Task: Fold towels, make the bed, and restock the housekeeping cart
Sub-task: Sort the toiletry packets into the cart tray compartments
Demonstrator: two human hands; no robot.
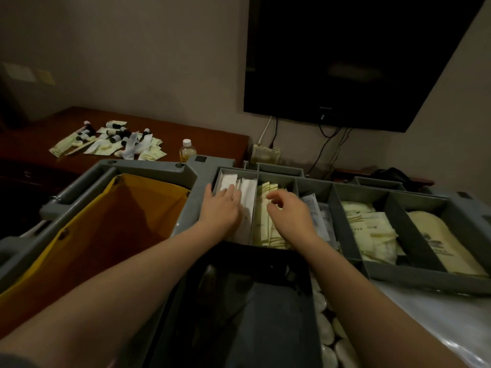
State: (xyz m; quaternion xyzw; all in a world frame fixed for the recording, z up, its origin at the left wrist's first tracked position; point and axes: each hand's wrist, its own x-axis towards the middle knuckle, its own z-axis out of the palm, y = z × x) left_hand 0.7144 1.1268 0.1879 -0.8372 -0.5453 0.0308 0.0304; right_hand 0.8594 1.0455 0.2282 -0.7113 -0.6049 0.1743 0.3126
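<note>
The grey housekeeping cart [191, 181] stands in front of me, its top tray split into several compartments. My left hand [221, 205] lies flat, fingers spread, on the white packets [248, 197] in the leftmost compartment. My right hand [289, 211] hovers with curled fingers over the pale yellow sachets [263, 224] in the second compartment; whether it pinches one I cannot tell. More cream packets [372, 224] and a folded cream bag [441, 243] fill the compartments to the right.
A yellow laundry bag [114, 224] hangs at the cart's left. A dark bin [252, 309] sits below my arms, white soaps [326, 333] beside it. On the wooden desk [53, 128] lie scattered toiletries [111, 139] and a small bottle [187, 151]. A television [358, 57] hangs on the wall.
</note>
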